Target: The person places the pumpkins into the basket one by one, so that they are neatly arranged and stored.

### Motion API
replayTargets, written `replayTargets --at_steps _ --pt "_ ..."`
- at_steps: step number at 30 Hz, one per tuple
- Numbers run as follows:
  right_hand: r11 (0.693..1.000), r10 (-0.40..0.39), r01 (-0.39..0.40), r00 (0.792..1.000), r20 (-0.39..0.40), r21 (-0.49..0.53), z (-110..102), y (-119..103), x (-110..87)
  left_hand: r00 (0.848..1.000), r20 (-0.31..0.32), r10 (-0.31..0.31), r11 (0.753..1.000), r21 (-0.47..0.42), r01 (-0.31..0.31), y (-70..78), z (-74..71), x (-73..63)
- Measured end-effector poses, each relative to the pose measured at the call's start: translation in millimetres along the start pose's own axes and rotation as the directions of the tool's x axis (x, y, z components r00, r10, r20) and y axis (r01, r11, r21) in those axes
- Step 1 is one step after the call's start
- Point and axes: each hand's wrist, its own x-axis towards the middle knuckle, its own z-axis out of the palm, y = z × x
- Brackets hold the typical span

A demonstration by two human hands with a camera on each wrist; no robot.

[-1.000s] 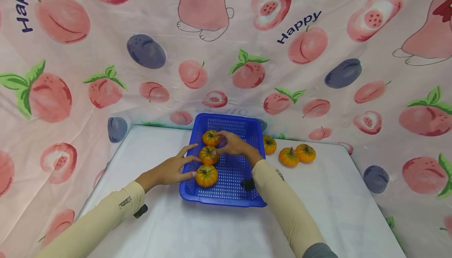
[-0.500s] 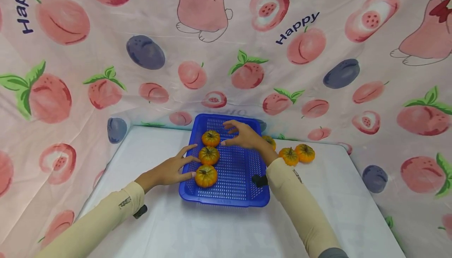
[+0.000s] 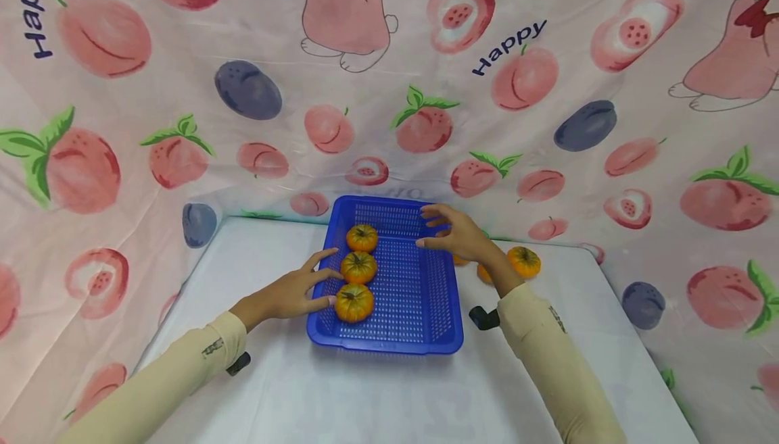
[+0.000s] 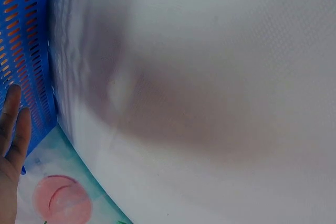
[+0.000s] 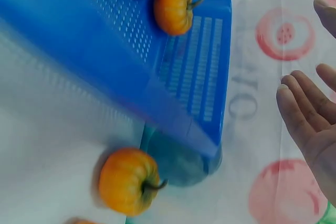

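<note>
Three small orange pumpkins stand in a row along the left side of a blue perforated basket point(image 3: 389, 348): a back one point(image 3: 362, 237), a middle one point(image 3: 358, 267) and a front one point(image 3: 353, 303). My left hand point(image 3: 295, 293) is at the basket's left rim, fingers spread and reaching over it towards the pumpkins. Above the basket's back right rim, my right hand point(image 3: 459, 236) has its fingers parted with nothing between them. Under that hand and wrist, more small pumpkins sit outside the basket, partly hidden; one pumpkin point(image 5: 128, 182) shows whole in the right wrist view.
A white-covered table point(image 3: 255, 390) carries the basket near its back edge. Behind it hangs a pink curtain point(image 3: 377, 113) printed with peaches and plums. The rightmost loose pumpkin point(image 3: 525, 262) lies right of the basket, close to the back edge.
My right hand has let go of the middle pumpkin in the row, lifted and moved right, out over the basket's right rim. My left hand has stayed in place.
</note>
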Motion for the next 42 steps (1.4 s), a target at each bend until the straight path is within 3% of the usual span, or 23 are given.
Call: replayTargets --at_steps 16,22,28,35,42 --pt "0.998 0.06 -0.061 0.995 -0.085 -0.009 -28 47 -52.6 1.0 0.007 -0.018 1.0 0.009 0.018 -3.2 1.5 -0.1" --pt "0.993 0.118 -0.119 0.987 -0.109 0.0 -34 64 -67.0 1.0 0.01 -0.017 1.0 0.012 0.017 -3.7 1.8 1.4" --pt "0.974 0.213 -0.223 0.964 -0.16 -0.041 -36 88 -76.3 1.0 0.005 -0.009 1.0 0.022 0.009 -2.7 1.7 0.8" --pt "0.96 0.247 -0.269 0.943 -0.224 -0.074 -33 131 -85.1 1.0 0.003 -0.007 1.0 0.007 0.007 -2.3 1.6 0.3" --pt "0.915 0.377 -0.4 0.893 -0.248 -0.049 -31 162 -90.3 1.0 0.004 -0.003 1.0 0.002 0.003 -1.1 1.5 0.5"
